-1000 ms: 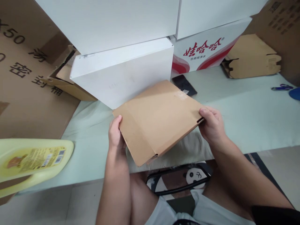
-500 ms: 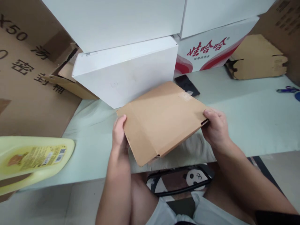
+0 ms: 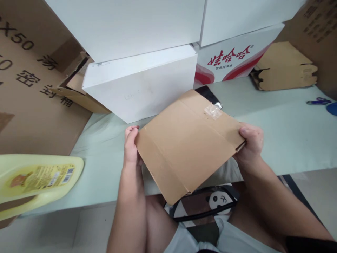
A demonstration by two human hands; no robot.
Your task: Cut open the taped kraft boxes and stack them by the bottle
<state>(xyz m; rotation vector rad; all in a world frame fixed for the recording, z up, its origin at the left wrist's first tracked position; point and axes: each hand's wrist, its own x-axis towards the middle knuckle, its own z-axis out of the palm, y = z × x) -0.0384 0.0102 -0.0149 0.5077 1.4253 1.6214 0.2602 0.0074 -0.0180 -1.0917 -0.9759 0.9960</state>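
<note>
A flattened brown cardboard box point(image 3: 181, 144) is held up, tilted, over the table's front edge. It has crease lines and a strip of clear tape on its far right part. My left hand point(image 3: 131, 146) grips its left edge, with the fingers partly hidden behind it. At the right corner my right hand point(image 3: 251, 142) is closed on the cardboard, thumb on top and fingers underneath. Just behind the cardboard lies a black phone point(image 3: 207, 95), partly covered by it. A white box point(image 3: 142, 93) stands behind on the left.
A white and red carton point(image 3: 229, 65) stands at the back. Folded cardboard point(image 3: 286, 70) and a purple-handled tool point(image 3: 318, 101) lie on the right. A yellow bottle point(image 3: 39, 182) is at the left front, beside a large brown carton point(image 3: 34, 95). A panda-print bag point(image 3: 205, 203) sits below.
The cardboard box has tipped toward me, its near corner now lower and its top face more in view. My right hand has moved slightly right, still holding the corner.
</note>
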